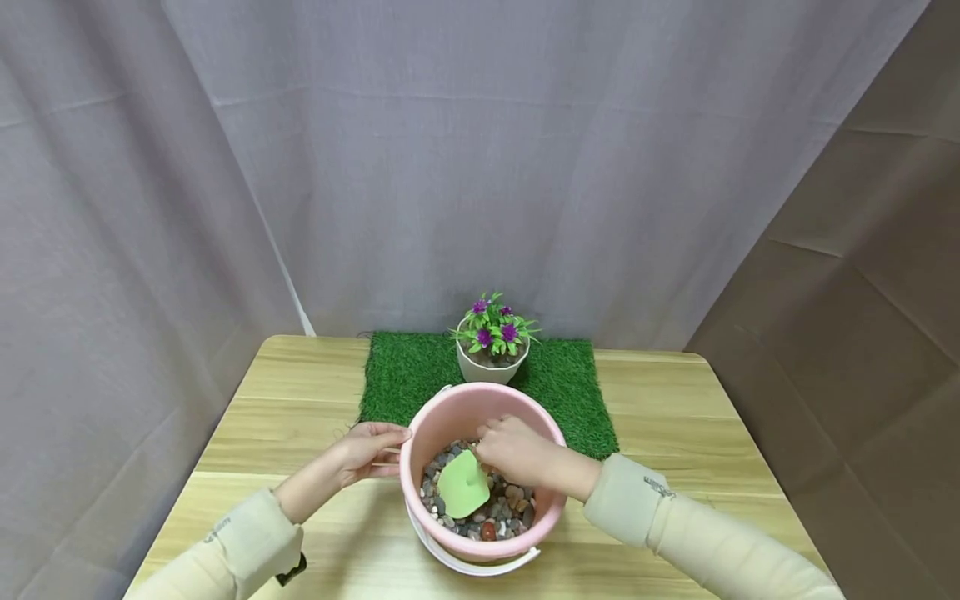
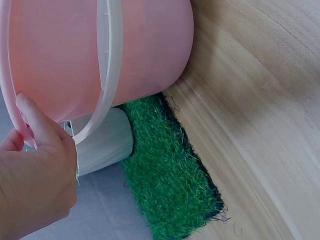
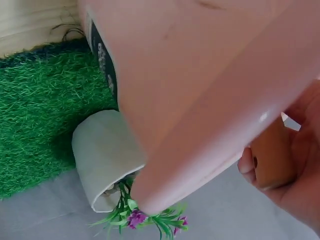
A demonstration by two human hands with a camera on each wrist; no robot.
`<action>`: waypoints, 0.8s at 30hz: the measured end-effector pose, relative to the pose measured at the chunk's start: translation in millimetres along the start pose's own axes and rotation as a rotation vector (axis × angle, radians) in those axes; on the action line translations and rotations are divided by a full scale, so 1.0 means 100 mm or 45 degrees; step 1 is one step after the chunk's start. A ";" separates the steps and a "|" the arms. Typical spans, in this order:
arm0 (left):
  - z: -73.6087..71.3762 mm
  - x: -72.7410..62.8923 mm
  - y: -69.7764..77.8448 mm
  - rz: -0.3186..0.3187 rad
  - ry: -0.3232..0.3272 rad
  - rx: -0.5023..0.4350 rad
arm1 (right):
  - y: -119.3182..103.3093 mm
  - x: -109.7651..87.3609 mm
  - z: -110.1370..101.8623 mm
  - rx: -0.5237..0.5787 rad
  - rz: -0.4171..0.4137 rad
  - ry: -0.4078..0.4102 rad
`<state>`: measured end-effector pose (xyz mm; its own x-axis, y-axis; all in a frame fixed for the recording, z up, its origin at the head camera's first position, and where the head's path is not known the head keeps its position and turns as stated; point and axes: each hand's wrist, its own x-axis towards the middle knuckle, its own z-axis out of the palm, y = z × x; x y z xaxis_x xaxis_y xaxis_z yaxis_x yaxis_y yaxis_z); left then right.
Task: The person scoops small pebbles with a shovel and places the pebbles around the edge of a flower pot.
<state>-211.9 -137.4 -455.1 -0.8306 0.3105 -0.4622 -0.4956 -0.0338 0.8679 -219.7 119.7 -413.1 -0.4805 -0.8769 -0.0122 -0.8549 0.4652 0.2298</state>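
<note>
A pink bucket stands at the front middle of the table, with several mixed pebbles in its bottom. My left hand grips the bucket's left rim, thumb and fingers on either side of it in the left wrist view. Inside the bucket, my right hand holds a small hand shovel with a light green blade, which lies against the pebbles. In the right wrist view, fingers wrap round the shovel's wooden handle; the bucket wall hides the blade there.
Behind the bucket, a white pot with purple flowers stands on a green artificial grass mat. The bucket's white carrying handle hangs down at the front. Grey curtains border the wooden table at the back.
</note>
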 end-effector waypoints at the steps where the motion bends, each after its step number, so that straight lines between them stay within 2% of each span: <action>1: 0.00 0.00 0.00 0.003 0.000 0.000 | -0.02 0.01 0.01 -0.022 0.001 -0.002; 7: 0.02 -0.03 -0.02 0.009 0.000 0.001 | -0.06 -0.03 0.07 -0.055 0.019 -0.030; 13: 0.03 -0.02 -0.02 0.008 0.011 0.001 | -0.17 0.00 0.03 -0.368 -0.072 0.063; 15: 0.03 -0.01 -0.02 0.010 0.030 -0.001 | -0.15 0.03 0.03 -0.408 -0.099 0.081; 17: 0.04 -0.01 -0.02 0.007 0.044 -0.001 | -0.11 0.03 0.05 -0.333 -0.093 0.049; 21: 0.03 0.00 0.00 -0.006 0.052 0.005 | 0.00 -0.04 0.11 -0.013 -0.069 -0.035; 23: 0.03 0.00 0.01 -0.006 0.054 0.009 | 0.05 -0.07 0.15 0.096 -0.084 -0.034; 24: 0.03 0.01 0.02 -0.001 0.055 0.012 | 0.07 -0.08 0.16 0.105 -0.101 -0.022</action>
<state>-212.6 -134.3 -453.5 -0.8405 0.2696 -0.4700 -0.4939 -0.0246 0.8692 -225.0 131.8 -427.5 -0.4133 -0.9095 -0.0442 -0.9033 0.4033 0.1464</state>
